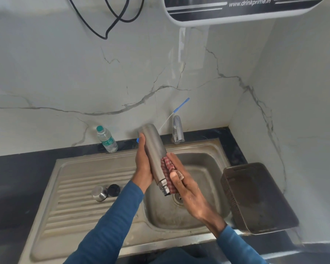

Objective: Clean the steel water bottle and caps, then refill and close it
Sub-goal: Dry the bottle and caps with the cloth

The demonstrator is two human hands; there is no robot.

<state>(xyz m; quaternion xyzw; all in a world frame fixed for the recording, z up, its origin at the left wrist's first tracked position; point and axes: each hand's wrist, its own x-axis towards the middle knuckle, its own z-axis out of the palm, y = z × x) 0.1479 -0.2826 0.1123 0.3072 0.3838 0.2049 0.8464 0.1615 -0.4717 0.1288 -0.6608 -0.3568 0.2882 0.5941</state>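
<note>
I hold the steel bottle [154, 149] upside down over the sink basin [204, 164], its open threaded mouth pointing down. My left hand [143, 164] grips the bottle's left side. My right hand [187, 189] presses a red checked cloth [168, 168] against the bottle's lower right side, thumb over the cloth. The steel outer cap [99, 193] and the black inner cap [113, 190] lie side by side on the ribbed drainboard [80, 202] to the left.
A tap [177, 130] stands behind the basin, with a blue-handled bottle brush [181, 106] leaning on the wall. A plastic water bottle [107, 140] stands on the dark counter. A brown perforated basket [255, 197] sits right of the sink. A water purifier [236, 10] hangs above.
</note>
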